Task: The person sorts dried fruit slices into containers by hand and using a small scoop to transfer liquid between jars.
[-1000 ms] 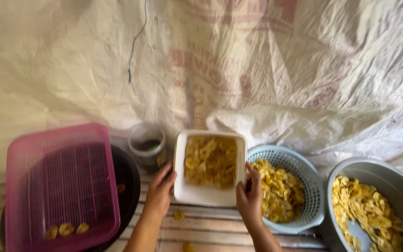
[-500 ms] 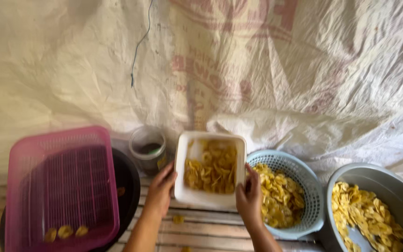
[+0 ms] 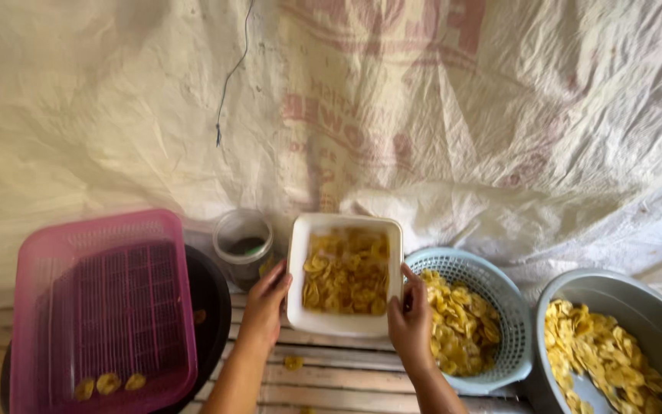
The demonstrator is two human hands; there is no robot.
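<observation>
Both my hands hold a white square tub (image 3: 300, 307) full of yellow chip slices (image 3: 346, 272) above a slatted wooden surface. My left hand (image 3: 263, 307) grips the tub's left side near its front corner. On the opposite side, my right hand (image 3: 410, 316) grips the right wall, fingers over the rim. The slices inside look blurred.
A pink plastic basket (image 3: 36, 307) with a few slices sits on a black basin (image 3: 214, 295) at left. A clear jar (image 3: 243, 244) stands behind the tub. At right are a light blue colander (image 3: 511, 322) and a grey basin (image 3: 645, 295), both holding slices. A white woven sheet (image 3: 438, 115) hangs behind.
The slices in the tub have shifted and spread again as the tub moved slightly between my hands. Both hands keep their grip.
</observation>
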